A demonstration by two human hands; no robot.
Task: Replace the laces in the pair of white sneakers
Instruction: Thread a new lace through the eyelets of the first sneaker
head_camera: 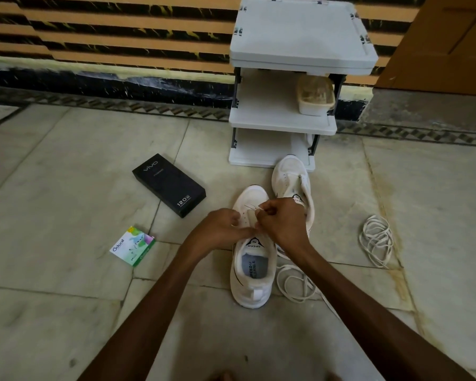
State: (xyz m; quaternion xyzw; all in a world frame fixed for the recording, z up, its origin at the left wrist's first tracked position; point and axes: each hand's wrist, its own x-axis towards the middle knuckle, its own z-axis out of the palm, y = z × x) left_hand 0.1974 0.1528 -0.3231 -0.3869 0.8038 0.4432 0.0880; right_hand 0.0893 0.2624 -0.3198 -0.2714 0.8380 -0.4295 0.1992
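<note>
Black box [168,185] reads "vivo", "120W"; green packet [132,246] "Odonil"; sneaker tongue [254,242] "SPEED".

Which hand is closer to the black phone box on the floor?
Left. The left hand is at the near sneaker, right of the black box; the right hand is farther right on the same shoe.

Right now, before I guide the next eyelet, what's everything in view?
white low-top sneakers: 2, white, centre floor; near one under both hands, far one by rack
flat fabric laces: 2, off-white; one beside near sneaker, one coiled farther right
three-tier plastic shelf rack: 1, white, against wall
plastic tub: 1, beige, middle shelf
cardboard vivo box: 1, black, floor left
Odonil carton: 1, green-white, floor left
left hand, right hand: fingers pinching lace at near sneaker's eyelets
</note>
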